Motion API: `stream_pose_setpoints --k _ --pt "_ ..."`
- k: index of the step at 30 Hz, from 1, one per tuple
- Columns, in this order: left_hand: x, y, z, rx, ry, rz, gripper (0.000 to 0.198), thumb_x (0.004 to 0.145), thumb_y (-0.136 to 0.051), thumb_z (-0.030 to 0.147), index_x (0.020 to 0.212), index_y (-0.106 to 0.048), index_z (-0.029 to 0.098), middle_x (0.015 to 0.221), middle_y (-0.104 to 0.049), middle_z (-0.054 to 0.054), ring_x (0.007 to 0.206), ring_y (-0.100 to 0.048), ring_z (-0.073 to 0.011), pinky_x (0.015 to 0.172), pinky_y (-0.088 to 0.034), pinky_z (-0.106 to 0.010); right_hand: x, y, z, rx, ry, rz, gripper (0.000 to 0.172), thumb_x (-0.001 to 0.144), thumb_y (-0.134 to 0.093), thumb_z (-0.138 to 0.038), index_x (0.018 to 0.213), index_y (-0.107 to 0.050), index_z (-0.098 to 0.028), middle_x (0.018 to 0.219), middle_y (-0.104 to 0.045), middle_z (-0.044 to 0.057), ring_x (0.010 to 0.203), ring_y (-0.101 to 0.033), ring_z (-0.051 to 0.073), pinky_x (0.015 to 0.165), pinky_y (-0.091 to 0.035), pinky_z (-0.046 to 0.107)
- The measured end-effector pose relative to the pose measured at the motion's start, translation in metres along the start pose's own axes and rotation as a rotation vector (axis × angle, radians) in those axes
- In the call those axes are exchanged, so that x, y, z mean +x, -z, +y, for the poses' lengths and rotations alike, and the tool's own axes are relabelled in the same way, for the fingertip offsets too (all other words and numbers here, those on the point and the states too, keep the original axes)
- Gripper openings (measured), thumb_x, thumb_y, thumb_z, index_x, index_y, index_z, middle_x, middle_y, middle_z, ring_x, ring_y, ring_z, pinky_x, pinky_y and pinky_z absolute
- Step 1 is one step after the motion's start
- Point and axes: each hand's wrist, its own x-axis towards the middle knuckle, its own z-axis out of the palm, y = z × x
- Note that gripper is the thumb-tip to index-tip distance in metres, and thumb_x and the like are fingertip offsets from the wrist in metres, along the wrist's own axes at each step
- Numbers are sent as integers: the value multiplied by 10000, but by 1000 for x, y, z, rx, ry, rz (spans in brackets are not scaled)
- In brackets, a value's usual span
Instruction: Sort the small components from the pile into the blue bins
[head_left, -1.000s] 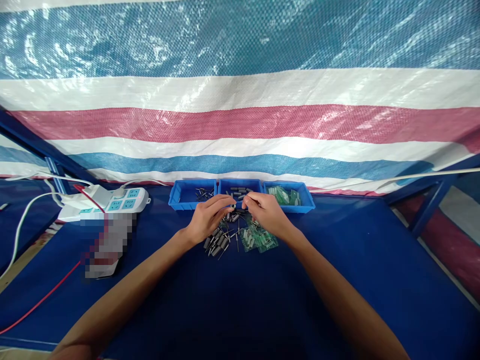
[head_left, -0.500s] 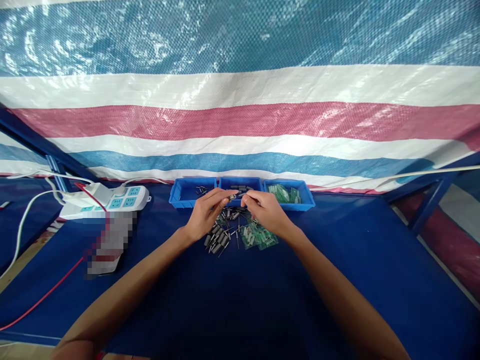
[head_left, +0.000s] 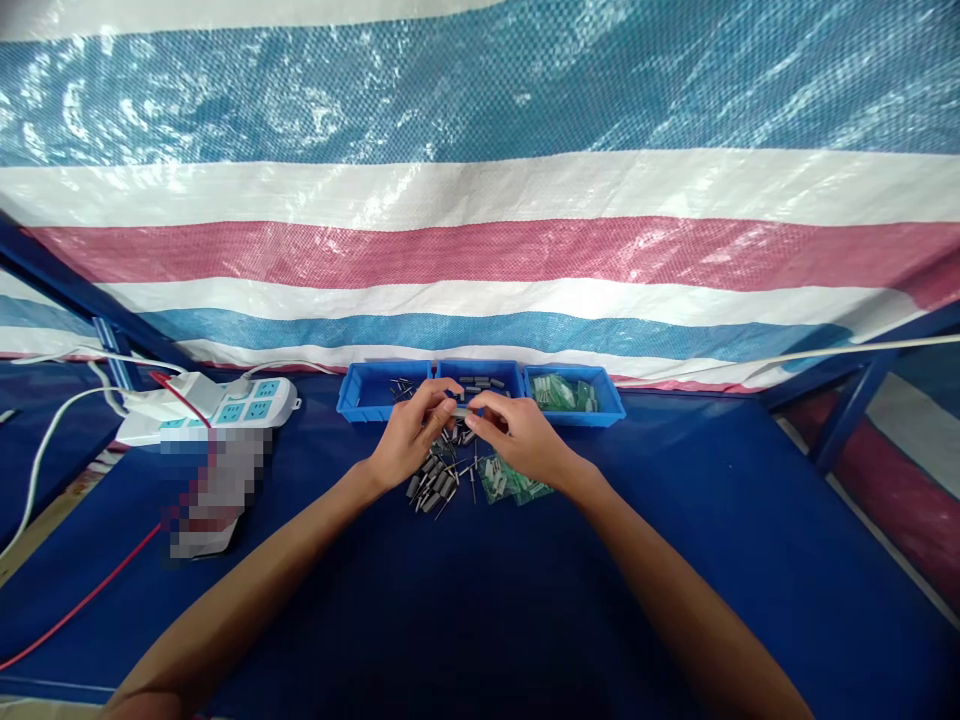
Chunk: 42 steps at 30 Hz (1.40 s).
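Observation:
A small grey piece (head_left: 460,411) is pinched between the fingertips of my left hand (head_left: 412,428) and my right hand (head_left: 523,436), in front of the middle blue bin (head_left: 517,378). Both hands are closed on it, one at each end. Below them on the table lies a pile of grey cylinders and thin metal pins (head_left: 435,484). Small green bags (head_left: 501,482) lie beside the pile, partly under my right hand. Grey cylinders also lie in the middle bin.
The left blue bin (head_left: 366,412) holds thin pins; the right blue bin (head_left: 611,412) holds green bags. A white power strip (head_left: 281,404) with cables and a blurred flat object (head_left: 217,500) are at the left. Striped sheeting (head_left: 480,250) hangs behind.
My right hand has moved left and slightly down, so its fingertips now meet the piece at my left hand. The view has shifted slightly.

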Motion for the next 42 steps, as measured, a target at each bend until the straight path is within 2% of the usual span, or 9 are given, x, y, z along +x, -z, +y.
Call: stream_pose_setpoints --k 4,10,17,21,31,33,35,37,42 --pt "2 2 0 80 -55 16 371 882 -593 339 1221 -547 196 877 -617 -34 537 -482 -54 491 -376 -178 0 3 1 43 -16 72 226 946 -459 -324 831 -565 -161 576 -445 -33 515 -409 98 535 -277 238" --pt "6 2 -3 164 -172 114 201 829 -665 303 963 -680 154 925 -669 -62 556 -492 -59 536 -438 -201 2 3 3 52 -23 58 245 951 -440 -311 785 -545 -165 570 -438 -33 525 -414 102 543 -279 239" --pt "1 2 3 40 -82 52 220 882 -592 273 1079 -615 181 1108 -652 -83 475 -502 -28 475 -455 -199 1 2 5 57 -54 40 283 955 -423 -303 768 -576 -155 548 -410 -37 510 -402 99 531 -274 240" --pt "0 3 4 35 -115 105 200 878 -594 265 1055 -609 174 1046 -664 -70 484 -514 -38 468 -453 -197 1 3 4 53 -67 62 282 951 -431 -307 780 -597 -155 552 -419 -32 511 -402 102 529 -279 244" --pt "3 3 -3 277 -294 172 184 848 -644 225 1023 -662 170 964 -692 -54 478 -464 -34 559 -474 -222 1 5 3 48 -85 74 268 942 -450 -304 786 -610 -156 565 -430 -29 521 -403 102 533 -291 248" --pt "4 3 -5 281 -320 179 181 848 -644 223 1019 -674 173 961 -696 -57 540 -520 -60 600 -497 -234 1 5 4 52 -90 64 268 943 -449 -308 801 -619 -157 551 -414 -34 516 -396 103 532 -292 250" --pt "5 4 -6 283 -338 178 183 852 -637 216 1023 -692 178 979 -695 -68 717 -613 -116 682 -519 -260 2 4 6 51 -91 57 268 944 -448 -309 808 -623 -158 546 -406 -36 514 -389 104 533 -295 252" --pt "6 5 -6 287 -348 176 202 865 -619 205 1045 -706 182 999 -685 -81 888 -634 -163 758 -518 -288 2 4 6 49 -86 54 270 945 -444 -308 803 -618 -159 551 -408 -34 512 -387 104 535 -298 253" --pt "6 6 -4 257 -312 110 238 914 -545 243 1082 -704 187 967 -692 -82 863 -638 -166 729 -513 -282 2 4 3 56 -57 65 222 934 -466 -320 846 -597 -164 569 -452 -31 508 -404 102 532 -299 249"
